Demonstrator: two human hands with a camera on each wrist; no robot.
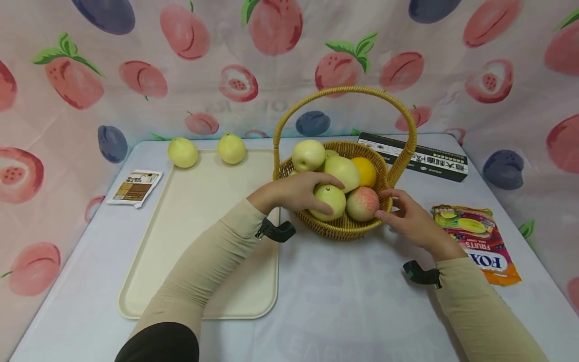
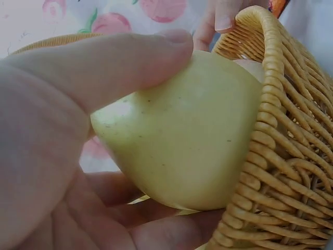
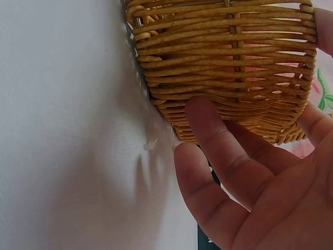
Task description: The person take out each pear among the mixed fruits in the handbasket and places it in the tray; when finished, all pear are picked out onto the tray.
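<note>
A wicker basket (image 1: 336, 233) with a tall arched handle stands right of centre, holding several fruits. My left hand (image 1: 300, 192) reaches over its left rim and grips a pale yellow-green pear (image 1: 327, 203), thumb on one side and fingers beneath. In the left wrist view this speckled pear (image 2: 192, 135) sits against the woven rim. Beside it lie a pink-blushed peach (image 1: 363, 204), an orange (image 1: 366, 172) and other pale green fruits (image 1: 308, 155). My right hand (image 1: 413, 223) holds the basket's right rim, its fingers (image 3: 229, 161) against the outer wall.
Left of the basket lies a cream tray (image 1: 203, 251), with two yellow pears (image 1: 183, 152) at its far edge. A white-and-brown packet (image 1: 135, 187) is further left. At right are a long black box (image 1: 418, 156) and a colourful candy bag (image 1: 477, 241).
</note>
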